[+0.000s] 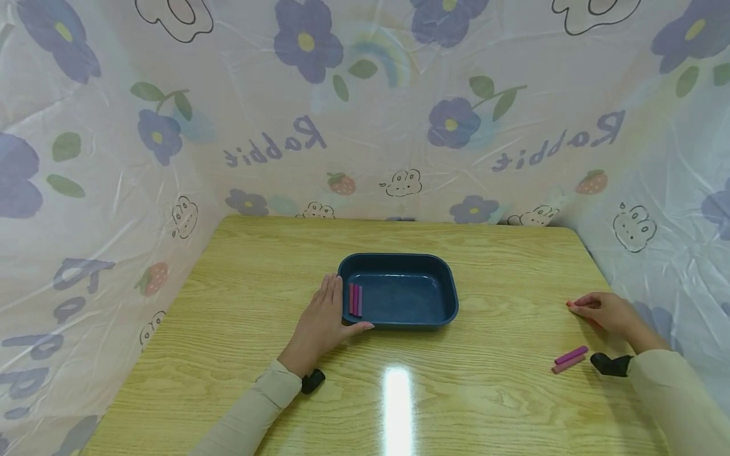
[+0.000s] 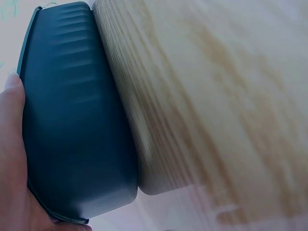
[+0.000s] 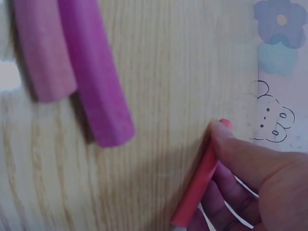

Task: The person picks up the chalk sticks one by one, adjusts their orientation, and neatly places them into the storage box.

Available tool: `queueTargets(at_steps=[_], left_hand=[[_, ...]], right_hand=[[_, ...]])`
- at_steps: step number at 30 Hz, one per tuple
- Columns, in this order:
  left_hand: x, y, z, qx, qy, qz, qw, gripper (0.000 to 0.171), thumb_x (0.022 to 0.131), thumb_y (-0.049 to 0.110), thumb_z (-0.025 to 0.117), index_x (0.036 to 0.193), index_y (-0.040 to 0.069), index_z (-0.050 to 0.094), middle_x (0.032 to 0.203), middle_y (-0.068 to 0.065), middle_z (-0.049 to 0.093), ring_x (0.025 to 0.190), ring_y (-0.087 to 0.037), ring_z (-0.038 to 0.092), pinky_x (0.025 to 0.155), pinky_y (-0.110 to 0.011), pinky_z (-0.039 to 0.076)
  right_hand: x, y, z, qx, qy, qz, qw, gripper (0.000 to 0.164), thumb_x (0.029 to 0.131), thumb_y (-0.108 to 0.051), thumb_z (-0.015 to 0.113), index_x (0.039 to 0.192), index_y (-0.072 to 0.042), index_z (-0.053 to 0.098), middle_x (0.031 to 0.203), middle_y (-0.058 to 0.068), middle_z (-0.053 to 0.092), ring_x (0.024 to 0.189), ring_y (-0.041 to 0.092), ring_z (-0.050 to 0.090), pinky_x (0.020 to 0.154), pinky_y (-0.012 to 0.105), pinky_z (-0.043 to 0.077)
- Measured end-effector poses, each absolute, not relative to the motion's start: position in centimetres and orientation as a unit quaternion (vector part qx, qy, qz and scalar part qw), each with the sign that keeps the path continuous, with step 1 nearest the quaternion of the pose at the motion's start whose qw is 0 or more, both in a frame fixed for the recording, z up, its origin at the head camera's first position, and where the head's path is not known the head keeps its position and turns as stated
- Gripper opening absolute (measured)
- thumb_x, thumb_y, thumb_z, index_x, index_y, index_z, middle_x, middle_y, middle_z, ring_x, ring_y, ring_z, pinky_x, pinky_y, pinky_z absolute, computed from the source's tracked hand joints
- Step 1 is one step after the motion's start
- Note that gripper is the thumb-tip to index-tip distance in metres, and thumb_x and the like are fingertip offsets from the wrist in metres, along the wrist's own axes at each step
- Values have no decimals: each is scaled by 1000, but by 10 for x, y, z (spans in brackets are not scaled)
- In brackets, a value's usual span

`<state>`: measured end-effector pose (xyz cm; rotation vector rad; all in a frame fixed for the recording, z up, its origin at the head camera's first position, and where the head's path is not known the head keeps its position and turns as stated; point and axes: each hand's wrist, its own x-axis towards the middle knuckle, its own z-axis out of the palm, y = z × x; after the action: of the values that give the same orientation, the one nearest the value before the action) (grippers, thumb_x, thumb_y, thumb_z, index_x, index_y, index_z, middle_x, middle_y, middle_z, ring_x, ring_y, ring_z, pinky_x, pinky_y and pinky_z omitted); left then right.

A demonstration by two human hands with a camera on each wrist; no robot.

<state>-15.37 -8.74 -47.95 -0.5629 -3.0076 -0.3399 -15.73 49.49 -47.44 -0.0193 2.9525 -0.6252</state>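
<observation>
My left hand [image 1: 322, 320] lies against the left end of a dark blue rectangular tray [image 1: 449, 285], fingers straight along its side and thumb at the front rim. Three thin sticks [image 1: 356, 300], in pink, magenta and purple, lie side by side at the tray's left end. Far to the right, my right hand [image 1: 609, 311] pinches a red chalk-like stick [image 3: 199, 180] between thumb and fingers, low over the table. Nearer me lie a magenta stick [image 3: 98, 72] and a pink stick [image 3: 45, 53], close together.
The wood-grain table [image 1: 485, 392] has a floral curtain [image 1: 365, 126] behind it and along both sides. A black wrist strap piece [image 1: 610, 365] juts out close to the two loose sticks; another [image 1: 312, 381] sits at the left wrist.
</observation>
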Motion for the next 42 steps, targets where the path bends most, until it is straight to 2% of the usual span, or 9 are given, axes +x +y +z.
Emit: queueTargets(at_steps=[9, 17, 21, 34, 42], left_hand=[[-153, -88, -478, -181, -977, -108, 29, 118, 71, 87, 30, 148, 0, 8, 153, -17, 12, 141, -25, 2, 111, -40, 15], [-153, -87, -479, -182, -977, -110, 29, 118, 71, 87, 29, 148, 0, 9, 153, -17, 11, 141, -25, 2, 111, -40, 16], [-153, -87, -479, -181, -977, -108, 28, 118, 71, 88, 29, 148, 0, 8, 153, -16, 10, 141, -25, 2, 111, -41, 17], [-154, -86, -480, -180, -977, -114, 32, 119, 70, 88, 30, 148, 0, 9, 153, -18, 12, 141, -26, 4, 111, -40, 15], [-154, -86, -480, -181, -976, -116, 32, 119, 71, 87, 31, 148, -1, 11, 153, -17, 12, 141, -26, 4, 111, -40, 16]], right_hand=[[-159, 496, -475, 1, 975, -204, 83, 38, 90, -33, 62, 92, 5, 64, 82, 8, 64, 72, 15, 51, 64, 32, 42], [-159, 495, -476, -2, 977, -198, 77, 37, 91, -33, 60, 92, 5, 64, 83, 10, 64, 73, 16, 52, 66, 36, 43], [-159, 491, -473, -2, 975, -207, 75, 38, 91, -34, 59, 92, 4, 64, 83, 10, 63, 73, 17, 51, 64, 34, 42], [-165, 466, -459, -20, 968, -242, 57, 45, 95, -34, 53, 105, 9, 60, 90, 14, 64, 79, 22, 56, 61, 32, 45], [-168, 445, -448, -20, 955, -290, 64, 49, 97, -35, 49, 112, 10, 56, 92, 15, 63, 76, 16, 57, 61, 28, 50]])
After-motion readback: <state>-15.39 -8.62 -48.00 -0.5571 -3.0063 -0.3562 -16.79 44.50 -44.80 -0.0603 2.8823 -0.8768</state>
